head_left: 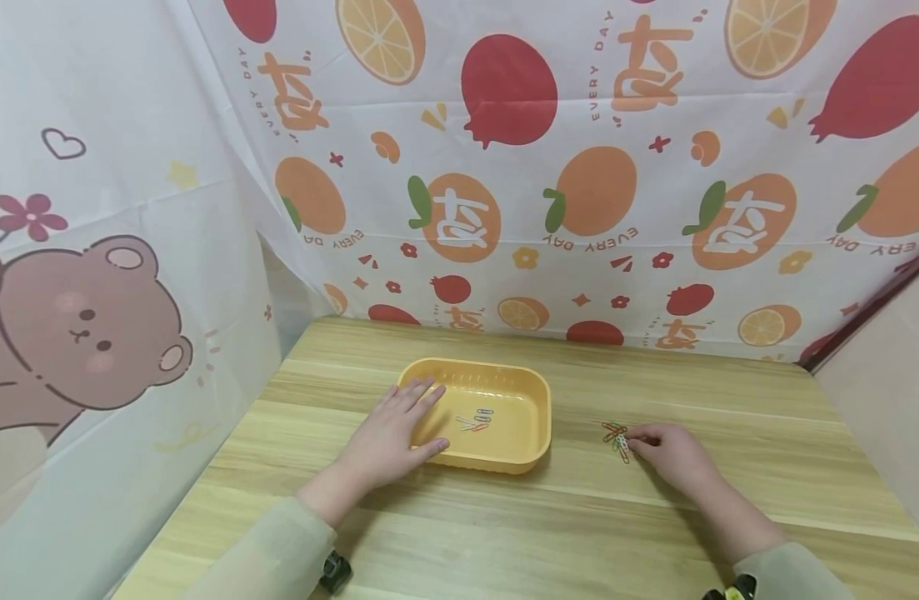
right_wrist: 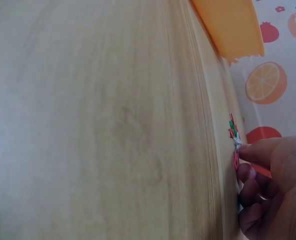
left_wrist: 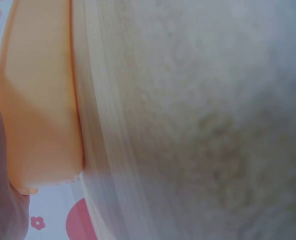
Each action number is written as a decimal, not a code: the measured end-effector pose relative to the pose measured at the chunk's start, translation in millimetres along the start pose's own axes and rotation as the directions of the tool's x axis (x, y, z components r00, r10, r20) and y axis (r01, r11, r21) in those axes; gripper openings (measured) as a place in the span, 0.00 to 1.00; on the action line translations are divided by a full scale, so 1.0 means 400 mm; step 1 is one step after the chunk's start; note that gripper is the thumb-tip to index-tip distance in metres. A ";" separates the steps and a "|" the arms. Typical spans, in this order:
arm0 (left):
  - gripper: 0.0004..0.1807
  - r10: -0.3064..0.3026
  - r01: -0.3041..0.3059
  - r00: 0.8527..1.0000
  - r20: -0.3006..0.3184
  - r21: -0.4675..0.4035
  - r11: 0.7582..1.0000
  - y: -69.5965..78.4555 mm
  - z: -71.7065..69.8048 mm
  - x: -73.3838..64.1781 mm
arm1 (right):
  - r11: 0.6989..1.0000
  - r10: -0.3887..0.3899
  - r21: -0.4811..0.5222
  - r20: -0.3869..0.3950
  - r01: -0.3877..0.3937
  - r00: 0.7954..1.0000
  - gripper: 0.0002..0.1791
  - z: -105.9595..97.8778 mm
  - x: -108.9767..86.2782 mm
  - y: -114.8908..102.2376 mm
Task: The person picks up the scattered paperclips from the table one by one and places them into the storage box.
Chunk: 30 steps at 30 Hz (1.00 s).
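Observation:
A yellow plastic basin (head_left: 534, 454) stands on the table with several small paper clips (head_left: 483, 415) lying on its floor. My left hand (head_left: 387, 433) rests over the basin's left rim, fingers spread and fairly straight, the thumb along the near edge. To the right of the basin lies a small pile of red, green and white paper clips (head_left: 615, 432). At that pile my right hand (head_left: 672, 454) pinches a white paper clip (right_wrist: 237, 143) between thumb and index finger, the other fingers curled under. In the left wrist view, the basin's outer wall (left_wrist: 40, 100) fills the left side.
The wood-grain table (head_left: 459, 533) reaches back to a fruit-print cloth (head_left: 519, 208). A cloth with a bear (head_left: 92, 325) hangs along the left, and a pale panel (head_left: 886, 400) borders the right side.

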<state>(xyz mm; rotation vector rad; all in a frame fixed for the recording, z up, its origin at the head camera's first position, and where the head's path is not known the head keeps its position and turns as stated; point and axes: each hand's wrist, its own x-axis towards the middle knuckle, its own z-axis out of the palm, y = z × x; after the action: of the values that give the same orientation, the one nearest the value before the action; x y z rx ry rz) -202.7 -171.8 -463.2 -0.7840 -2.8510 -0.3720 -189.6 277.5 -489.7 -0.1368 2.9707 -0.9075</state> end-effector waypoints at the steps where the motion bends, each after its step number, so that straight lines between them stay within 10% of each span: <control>1: 0.45 0.000 0.000 1.000 0.000 -0.001 1.000 -0.001 0.001 0.000 | 1.000 0.001 -0.001 -0.002 -0.001 1.000 0.08 0.000 0.000 0.000; 30: 0.45 0.016 -0.015 0.999 -0.033 0.008 1.000 -0.006 0.007 -0.001 | 1.000 0.010 -0.030 0.010 -0.010 1.000 0.02 0.008 0.016 -0.005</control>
<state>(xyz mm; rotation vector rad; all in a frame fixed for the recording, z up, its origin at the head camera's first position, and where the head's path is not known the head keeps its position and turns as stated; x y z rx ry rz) -203.9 -173.1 -466.5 -0.7906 -2.8128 -0.3680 -195.5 273.5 -491.0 -0.1270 2.9743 -0.8590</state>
